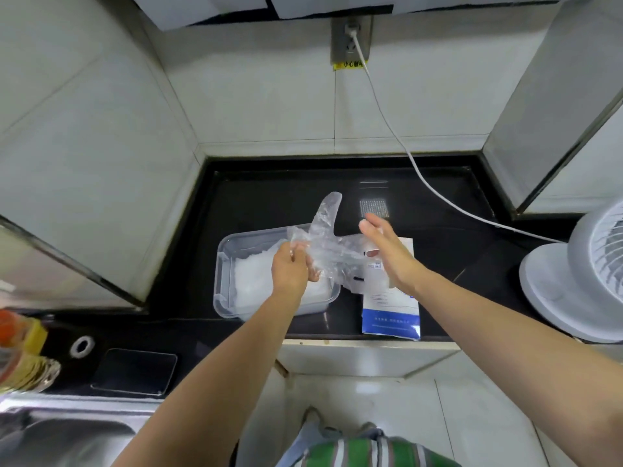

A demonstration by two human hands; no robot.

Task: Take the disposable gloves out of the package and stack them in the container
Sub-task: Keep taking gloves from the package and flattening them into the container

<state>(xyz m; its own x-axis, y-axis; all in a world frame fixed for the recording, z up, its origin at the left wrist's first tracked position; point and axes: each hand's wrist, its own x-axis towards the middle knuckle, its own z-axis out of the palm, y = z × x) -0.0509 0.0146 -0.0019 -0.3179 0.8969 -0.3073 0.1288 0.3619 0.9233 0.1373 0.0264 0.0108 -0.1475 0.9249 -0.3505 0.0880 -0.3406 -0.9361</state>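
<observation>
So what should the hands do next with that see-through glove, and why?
Probably lay the clear plastic glove flat on the white pile of gloves in the clear rectangular plastic container. The left hand pinches it right above that container, and the open right hand is next to it, free to smooth it.

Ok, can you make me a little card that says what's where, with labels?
left hand: grips a clear glove above the container
right hand: open, fingers straight, over the package
container: clear, on the black counter, with a white pile of gloves inside
package: blue and white, lying right of the container
fan: white, far right
cable: white, from the wall socket toward the fan
</observation>
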